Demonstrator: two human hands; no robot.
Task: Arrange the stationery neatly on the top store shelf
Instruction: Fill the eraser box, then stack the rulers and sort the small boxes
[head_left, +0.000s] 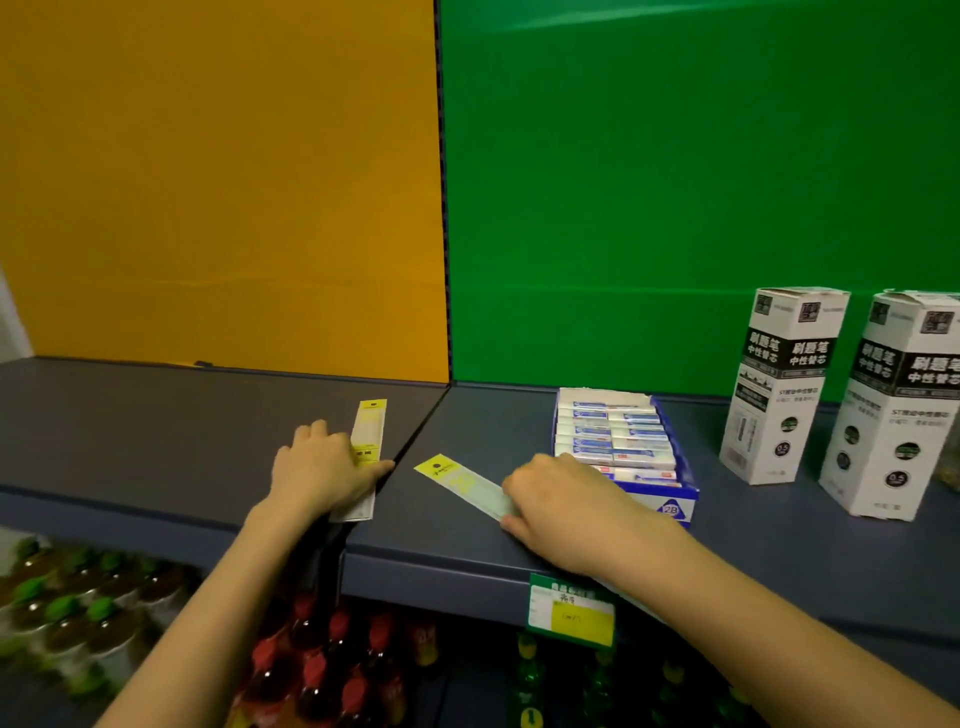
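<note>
Two long flat yellow-and-white stationery packets lie on the grey top shelf (156, 415). The left packet (370, 431) lies lengthwise, pointing to the back, beside the seam between the two shelf sections. My left hand (319, 470) rests flat on its near half, thumb stretched toward the seam. The right packet (462, 483) lies slanted, its yellow end pointing left. My right hand (561, 506) covers its near end with curled fingers; whether it grips or only presses I cannot tell.
A blue tray of white erasers (618, 441) stands just right of my right hand. Two tall white refill boxes (779, 384) (898, 405) stand upright further right. A green price tag (571, 613) hangs on the shelf edge. Bottles fill the lower shelf.
</note>
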